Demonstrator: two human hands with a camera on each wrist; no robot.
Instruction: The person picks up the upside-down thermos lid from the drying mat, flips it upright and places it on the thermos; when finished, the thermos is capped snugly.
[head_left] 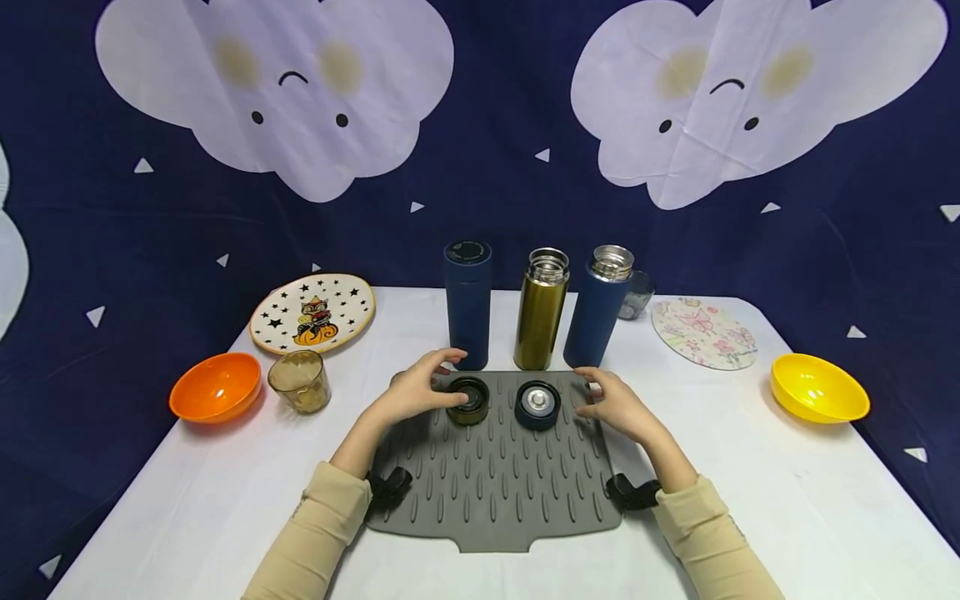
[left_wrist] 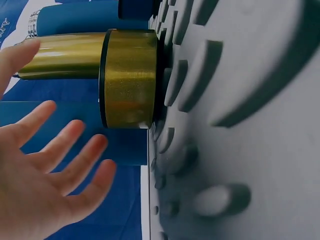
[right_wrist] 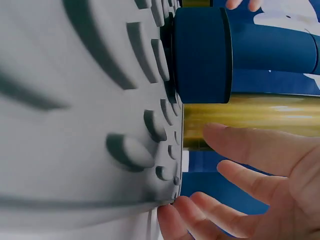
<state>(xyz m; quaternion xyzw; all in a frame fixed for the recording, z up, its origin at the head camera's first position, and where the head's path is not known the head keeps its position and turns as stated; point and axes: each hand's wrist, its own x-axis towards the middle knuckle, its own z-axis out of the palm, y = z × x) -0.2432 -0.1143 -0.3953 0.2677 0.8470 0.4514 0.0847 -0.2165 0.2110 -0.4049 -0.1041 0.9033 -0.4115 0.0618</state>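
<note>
Two bottle lids lie upside down on a grey ridged mat (head_left: 495,492): a gold lid (head_left: 468,414) on the left and a dark blue lid (head_left: 537,403) on the right. My left hand (head_left: 415,392) hovers beside the gold lid with fingers spread; the left wrist view shows a gap between them and the lid (left_wrist: 129,80). To the right of the blue lid (right_wrist: 202,56), my right hand (head_left: 619,406) is apart from it, holding nothing. Behind the mat stand a lidded blue bottle (head_left: 468,308), an uncapped gold bottle (head_left: 542,317) and an uncapped blue bottle (head_left: 596,317).
On the left are an orange bowl (head_left: 216,388), an amber glass (head_left: 300,382) and a patterned plate (head_left: 311,315). A clear glass (head_left: 637,296), a floral round board (head_left: 705,333) and a yellow bowl (head_left: 819,389) are on the right. A cloud-print cloth (head_left: 510,208) hangs behind.
</note>
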